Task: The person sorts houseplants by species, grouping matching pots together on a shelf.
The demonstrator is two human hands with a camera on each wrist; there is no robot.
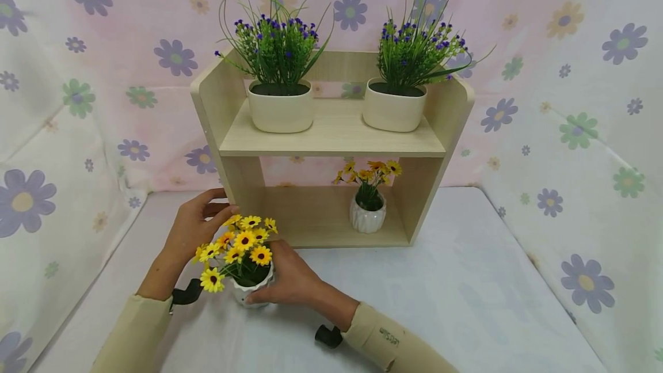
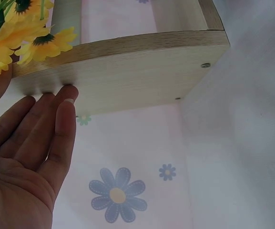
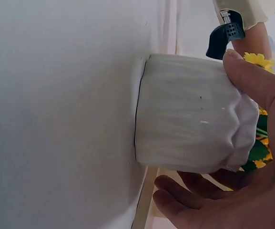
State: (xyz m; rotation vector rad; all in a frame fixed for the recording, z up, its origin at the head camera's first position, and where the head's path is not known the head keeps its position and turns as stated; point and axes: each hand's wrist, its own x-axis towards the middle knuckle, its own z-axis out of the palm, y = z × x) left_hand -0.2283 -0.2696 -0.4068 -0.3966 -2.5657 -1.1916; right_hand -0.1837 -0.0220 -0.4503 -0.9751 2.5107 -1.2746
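Observation:
My right hand grips a white ribbed flowerpot of yellow artificial daisies, thumb on one side and fingers on the other. The pot stands upright in front of the shelf's lower left corner, its base at or very near the tabletop. My left hand is at the left side of a small wooden shelf. In the left wrist view, its fingertips touch the outer side panel, fingers nearly straight. Part of the thumb is hidden behind yellow petals there.
Two cream oval planters with purple flowers and grass stand on the upper board. A second white pot of yellow daisies sits at the right of the lower compartment. White cloth covers the table; flower-printed cloth encloses the back and sides.

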